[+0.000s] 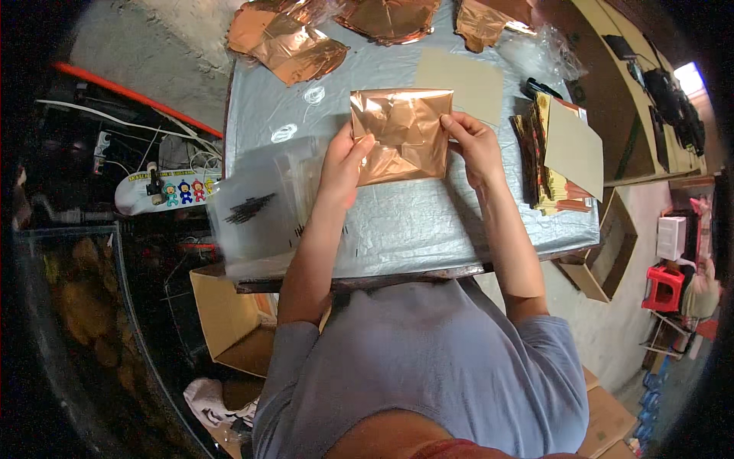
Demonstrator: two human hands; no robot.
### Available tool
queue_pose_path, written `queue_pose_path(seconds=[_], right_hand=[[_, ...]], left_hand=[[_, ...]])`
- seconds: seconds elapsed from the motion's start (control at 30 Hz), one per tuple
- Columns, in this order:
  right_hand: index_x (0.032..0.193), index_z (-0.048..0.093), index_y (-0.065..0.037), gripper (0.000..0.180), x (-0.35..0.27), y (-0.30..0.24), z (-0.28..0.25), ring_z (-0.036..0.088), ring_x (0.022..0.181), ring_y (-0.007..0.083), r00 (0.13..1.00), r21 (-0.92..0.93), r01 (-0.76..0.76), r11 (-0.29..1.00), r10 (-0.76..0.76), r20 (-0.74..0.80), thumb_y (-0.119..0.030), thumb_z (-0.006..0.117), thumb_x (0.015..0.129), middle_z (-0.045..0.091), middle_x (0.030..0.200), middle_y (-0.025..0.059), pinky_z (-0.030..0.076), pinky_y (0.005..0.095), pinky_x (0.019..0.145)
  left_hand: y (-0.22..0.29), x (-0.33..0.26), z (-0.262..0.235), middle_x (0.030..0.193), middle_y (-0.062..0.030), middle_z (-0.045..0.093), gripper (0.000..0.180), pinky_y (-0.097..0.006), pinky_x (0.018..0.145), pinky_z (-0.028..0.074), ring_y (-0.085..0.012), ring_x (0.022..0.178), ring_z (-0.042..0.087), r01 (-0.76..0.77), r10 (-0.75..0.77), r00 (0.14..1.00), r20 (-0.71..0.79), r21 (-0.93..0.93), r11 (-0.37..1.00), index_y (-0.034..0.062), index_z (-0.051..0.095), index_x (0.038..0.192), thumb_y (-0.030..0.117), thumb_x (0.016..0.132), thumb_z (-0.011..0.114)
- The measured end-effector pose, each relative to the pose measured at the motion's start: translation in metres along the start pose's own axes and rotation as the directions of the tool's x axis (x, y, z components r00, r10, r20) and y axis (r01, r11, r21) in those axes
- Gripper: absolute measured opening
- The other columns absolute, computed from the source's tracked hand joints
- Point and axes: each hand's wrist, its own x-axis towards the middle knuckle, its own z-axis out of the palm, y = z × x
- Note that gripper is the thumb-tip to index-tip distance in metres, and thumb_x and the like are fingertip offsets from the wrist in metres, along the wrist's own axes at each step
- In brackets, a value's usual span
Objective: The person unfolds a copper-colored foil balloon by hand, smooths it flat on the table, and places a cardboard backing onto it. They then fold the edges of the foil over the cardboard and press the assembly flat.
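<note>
Between both hands a shiny copper-coloured foil packet [401,161], roughly square, is held up over the table. My left hand [345,157] grips its left edge, thumb on the front. My right hand [474,145] pinches the upper right edge between thumb and fingers. Behind the packet lies a flat beige card sheet [462,80]. Left of my left forearm rest clear plastic bags [256,210] with dark marks on them. To the right of my right hand stands a stack of cards and foil pieces [562,153], with a beige card on top.
A silvery sheet [405,229] covers the table. Crumpled copper foil [294,42] and clear plastic wrap [539,53] lie along its far side. Open cardboard boxes [233,321] stand below the table, and a skateboard [164,191] leans at the left. A red stool [662,288] is far right.
</note>
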Motion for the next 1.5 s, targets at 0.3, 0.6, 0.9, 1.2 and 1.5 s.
queue_pose_path(seconds=[0.3, 0.6, 0.9, 1.2, 1.5], right_hand=[[0.112, 0.075, -0.007, 0.02, -0.002, 0.002, 0.002, 0.069, 0.091, 0.0123, 0.999, 0.052, -0.036, 0.998, 0.036, 0.006, -0.023, 0.074, 0.099, 0.075, 0.101, -0.0004, 0.053, 0.0323, 0.086], [0.111, 0.076, -0.008, 0.018, -0.002, 0.004, 0.002, 0.069, 0.092, 0.0112, 0.996, 0.124, -0.073, 0.99, 0.066, 0.053, -0.022, 0.074, 0.099, 0.076, 0.101, -0.0004, 0.053, 0.0305, 0.085], [0.112, 0.075, -0.009, 0.017, -0.006, 0.004, 0.008, 0.068, 0.092, 0.0101, 0.996, 0.118, -0.081, 0.99, 0.075, 0.055, -0.021, 0.072, 0.1, 0.076, 0.102, -0.0008, 0.052, 0.0281, 0.085], [0.112, 0.075, -0.009, 0.018, -0.006, 0.007, 0.005, 0.067, 0.091, 0.0099, 0.994, 0.128, -0.094, 0.987, 0.086, 0.061, -0.021, 0.072, 0.1, 0.076, 0.101, -0.0015, 0.051, 0.0289, 0.085], [0.112, 0.075, -0.01, 0.016, -0.008, 0.006, 0.006, 0.068, 0.093, 0.0101, 0.996, 0.157, -0.078, 0.985, 0.068, 0.063, -0.02, 0.073, 0.1, 0.076, 0.101, -0.0021, 0.052, 0.0304, 0.088]], left_hand=[[0.0, -0.004, -0.003, 0.116, -0.0004, 0.063, 0.027, -0.028, 0.098, 0.045, -0.0094, 0.107, 0.057, -0.004, 0.004, 1.0, -0.011, 0.039, 0.999, 0.0022, 0.058, 0.13, 0.008, 0.103, 0.057], [-0.003, -0.005, -0.004, 0.119, -0.0009, 0.062, 0.028, -0.028, 0.101, 0.043, -0.0092, 0.11, 0.056, -0.002, 0.002, 1.0, -0.027, 0.007, 1.0, 0.0025, 0.057, 0.13, 0.009, 0.103, 0.059], [-0.003, -0.009, -0.004, 0.116, -0.0004, 0.063, 0.025, -0.027, 0.099, 0.044, -0.0082, 0.108, 0.056, 0.015, -0.015, 0.999, -0.04, -0.006, 1.0, 0.0024, 0.059, 0.127, 0.008, 0.103, 0.059], [-0.007, -0.01, -0.011, 0.126, -0.0035, 0.064, 0.031, -0.029, 0.104, 0.044, -0.0105, 0.115, 0.057, 0.013, -0.013, 1.0, -0.01, 0.006, 1.0, -0.0001, 0.057, 0.133, 0.008, 0.103, 0.058], [-0.004, -0.012, -0.005, 0.127, -0.0038, 0.065, 0.036, -0.028, 0.104, 0.043, -0.01, 0.115, 0.058, -0.017, 0.017, 1.0, -0.004, -0.003, 1.0, -0.0006, 0.056, 0.138, 0.008, 0.103, 0.057]])
